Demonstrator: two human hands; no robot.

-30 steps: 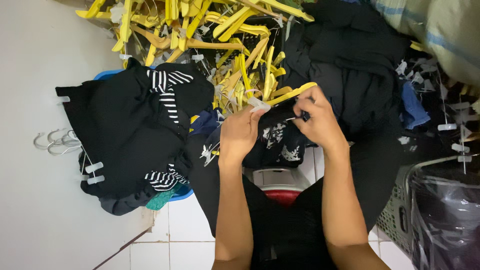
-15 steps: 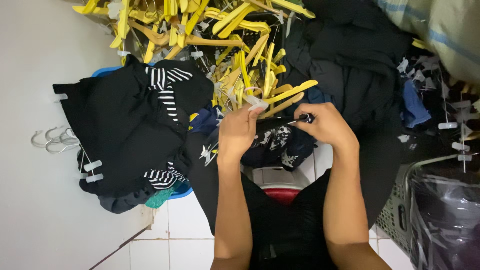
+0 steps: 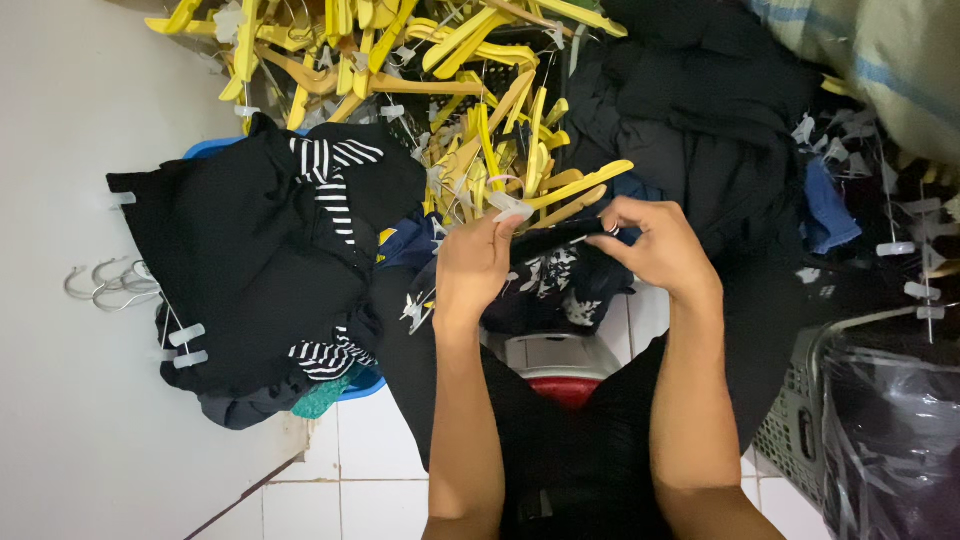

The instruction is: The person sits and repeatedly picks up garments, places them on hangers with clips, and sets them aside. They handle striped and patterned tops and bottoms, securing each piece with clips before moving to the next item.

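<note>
Above the white tiled floor (image 3: 385, 450): working over a lap of dark cloth.
Left hand (image 3: 472, 262): pinching a white clip (image 3: 510, 208) at one end of a yellow hanger (image 3: 575, 190) — fingers closed on it.
Right hand (image 3: 655, 245): gripping the top edge of a black printed garment (image 3: 560, 280), fingers curled tight.
Garment: hanging between both hands, just under the hanger.
Beyond: lying heaped, a pile of yellow hangers (image 3: 400, 60).
Left side: resting on a blue tub (image 3: 215, 148) — black and striped clothes (image 3: 270, 260).

A dark garment (image 3: 560, 275) with white print hangs bunched from a yellow clip hanger (image 3: 575, 190); held up.
</note>
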